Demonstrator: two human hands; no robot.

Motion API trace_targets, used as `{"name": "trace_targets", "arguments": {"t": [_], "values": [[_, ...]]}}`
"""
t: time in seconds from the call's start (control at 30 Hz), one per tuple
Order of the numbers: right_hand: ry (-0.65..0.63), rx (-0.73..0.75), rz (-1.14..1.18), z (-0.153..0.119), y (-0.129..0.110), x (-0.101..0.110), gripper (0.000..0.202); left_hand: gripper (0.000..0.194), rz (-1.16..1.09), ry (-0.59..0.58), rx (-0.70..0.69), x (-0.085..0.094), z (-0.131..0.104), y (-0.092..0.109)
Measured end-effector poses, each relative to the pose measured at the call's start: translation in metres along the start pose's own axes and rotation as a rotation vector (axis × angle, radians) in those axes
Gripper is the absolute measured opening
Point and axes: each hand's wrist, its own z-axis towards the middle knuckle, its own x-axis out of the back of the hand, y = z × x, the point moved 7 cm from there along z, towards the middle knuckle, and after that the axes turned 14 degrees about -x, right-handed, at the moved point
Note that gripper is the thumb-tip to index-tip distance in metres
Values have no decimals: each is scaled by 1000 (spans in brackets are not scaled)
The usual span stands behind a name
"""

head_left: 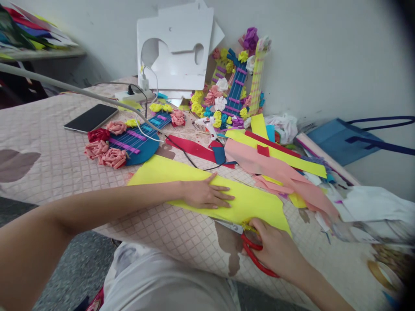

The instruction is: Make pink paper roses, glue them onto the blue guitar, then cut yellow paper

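A long yellow sheet [259,201], like felt or crepe paper, lies across the front of the table. Flat on its middle rests my left hand [204,193], fingers spread, holding nothing. My right hand [275,246] grips scissors [256,255] with red handles by the sheet's near right edge. The blades point left along that edge; whether they are apart I cannot tell. A small crumpled yellow bit [249,225] shows by the right fingers. Beyond the sheet lies a blue guitar-shaped piece [142,138] with purple strips and paper flowers.
A white glue gun [209,125] stands behind a red strip [194,149], its dark cord reaching toward the yellow sheet. Pink strips [275,166] and scraps crowd the right. A phone [91,118] lies left, near a power strip [133,95]. Flowered guitar shapes [236,90] lean on the wall.
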Motion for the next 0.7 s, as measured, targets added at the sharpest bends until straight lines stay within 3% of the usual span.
{"name": "trace_targets", "arguments": {"t": [0.4, 0.7], "values": [[-14, 27, -22, -1, -2, 0, 30, 46, -22, 22, 4, 0, -1, 0], [9, 4, -5, 1, -9, 5, 37, 46, -13, -8, 5, -2, 0, -2]]}}
